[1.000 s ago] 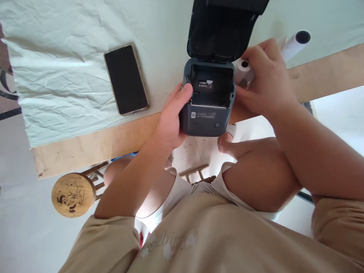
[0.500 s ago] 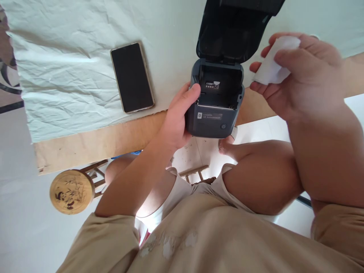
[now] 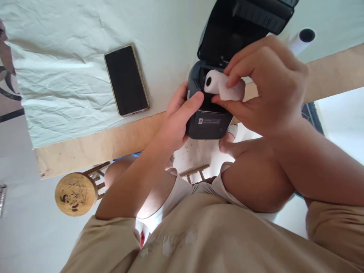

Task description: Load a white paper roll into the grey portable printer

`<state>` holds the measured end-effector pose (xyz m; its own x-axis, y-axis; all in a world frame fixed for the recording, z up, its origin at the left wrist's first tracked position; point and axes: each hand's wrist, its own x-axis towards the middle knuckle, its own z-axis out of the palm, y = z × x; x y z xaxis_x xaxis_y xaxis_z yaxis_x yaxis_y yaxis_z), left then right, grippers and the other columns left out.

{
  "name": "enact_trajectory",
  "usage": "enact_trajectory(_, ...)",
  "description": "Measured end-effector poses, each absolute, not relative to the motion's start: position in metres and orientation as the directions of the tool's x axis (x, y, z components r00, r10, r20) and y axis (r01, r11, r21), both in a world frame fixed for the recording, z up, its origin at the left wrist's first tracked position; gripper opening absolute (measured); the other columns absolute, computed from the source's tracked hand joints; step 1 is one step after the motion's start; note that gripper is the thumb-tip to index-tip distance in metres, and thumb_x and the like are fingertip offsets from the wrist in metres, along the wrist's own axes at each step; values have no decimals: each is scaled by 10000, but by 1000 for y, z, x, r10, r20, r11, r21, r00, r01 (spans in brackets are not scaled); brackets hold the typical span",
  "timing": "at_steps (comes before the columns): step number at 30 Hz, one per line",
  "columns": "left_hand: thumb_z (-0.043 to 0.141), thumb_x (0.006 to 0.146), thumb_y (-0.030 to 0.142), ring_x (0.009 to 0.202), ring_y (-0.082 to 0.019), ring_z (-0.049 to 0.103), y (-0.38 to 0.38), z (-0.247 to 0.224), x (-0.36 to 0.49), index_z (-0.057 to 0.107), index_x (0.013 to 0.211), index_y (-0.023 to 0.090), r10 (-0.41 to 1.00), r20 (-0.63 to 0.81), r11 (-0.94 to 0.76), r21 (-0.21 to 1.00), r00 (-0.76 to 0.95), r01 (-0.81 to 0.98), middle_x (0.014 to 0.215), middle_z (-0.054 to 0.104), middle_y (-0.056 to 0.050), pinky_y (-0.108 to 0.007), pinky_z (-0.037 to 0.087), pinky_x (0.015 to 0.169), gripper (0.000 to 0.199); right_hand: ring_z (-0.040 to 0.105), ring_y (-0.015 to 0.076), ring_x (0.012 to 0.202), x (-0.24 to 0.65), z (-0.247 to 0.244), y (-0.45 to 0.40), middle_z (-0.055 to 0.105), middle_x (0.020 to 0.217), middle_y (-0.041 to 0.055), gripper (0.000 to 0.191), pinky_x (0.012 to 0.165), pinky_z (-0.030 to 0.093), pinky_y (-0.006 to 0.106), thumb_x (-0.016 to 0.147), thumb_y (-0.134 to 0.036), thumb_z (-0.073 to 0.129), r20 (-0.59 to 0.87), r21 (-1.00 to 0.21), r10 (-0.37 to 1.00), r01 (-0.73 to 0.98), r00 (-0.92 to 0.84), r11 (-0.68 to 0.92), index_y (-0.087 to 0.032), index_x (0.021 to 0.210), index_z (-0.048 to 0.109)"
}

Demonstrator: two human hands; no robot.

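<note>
My left hand [image 3: 180, 117] is wrapped round the left side of a dark grey label printer [image 3: 209, 129], with the thumb on its rim. The printer's black lid [image 3: 227, 34] is swung up and back, so its paper bay lies uncovered. Between the thumb and fingers of my right hand [image 3: 264, 83] is a white paper roll [image 3: 223, 85]. The roll sits tilted at the mouth of the bay, its left end with the dark core inside and its right end still over the rim. My fingers hide part of the roll and of the bay.
On the pale green cloth [image 3: 71, 68] lies a smartphone [image 3: 126, 80], screen dark. A second white roll [image 3: 301, 40] with a black core is at the upper right. The wooden table edge [image 3: 99, 138] runs below the cloth. A round wooden stool [image 3: 76, 194] stands at lower left.
My right hand has come left with the paper roll, from beside the printer into the mouth of its bay. The second roll has come into clear view. My left hand keeps its hold.
</note>
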<state>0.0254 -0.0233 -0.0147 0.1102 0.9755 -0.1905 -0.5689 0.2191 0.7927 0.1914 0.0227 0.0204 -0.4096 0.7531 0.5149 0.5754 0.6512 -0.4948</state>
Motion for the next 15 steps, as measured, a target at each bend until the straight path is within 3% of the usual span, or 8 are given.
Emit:
enact_trajectory(3,704,920,370,744,-140,671,-24,-12,25,674,998,241,967,-225,252,769,120,-587,822,683,16,-245,539,674,154,663,174,931,192,20,23,691,1032,1,94,783,536,373,859,-236,670,513,-448,719,569,-468,690,-231,790,606)
enact_trajectory(9,673,943,344,779,-115,621,-26,-5,26,658,1048,235,968,-232,237,730,94,-641,889,671,4,-216,512,678,152,539,148,716,190,15,8,595,782,23,135,667,432,358,900,-361,642,654,-348,584,494,-481,797,-256,817,629)
enact_trajectory(12,712,891,224,749,-87,609,-25,-8,23,655,1060,235,973,-207,221,725,99,-653,851,657,28,-194,496,674,179,532,149,698,188,12,2,628,745,2,211,650,373,370,878,-442,684,673,-290,491,414,-553,863,-255,811,612)
enact_trajectory(13,732,859,180,755,-84,609,-25,-10,22,655,1063,230,975,-196,217,737,104,-640,849,656,33,-191,498,689,224,530,148,683,188,13,2,627,714,-4,231,656,379,377,860,-470,699,661,-312,491,388,-568,868,-261,792,627)
enact_trajectory(15,768,808,141,821,-96,632,-24,-13,20,652,1083,225,978,-177,208,765,112,-609,899,671,30,-200,516,746,311,544,160,699,192,14,6,611,685,7,306,724,449,417,813,-561,712,569,-540,654,373,-498,755,-273,724,660)
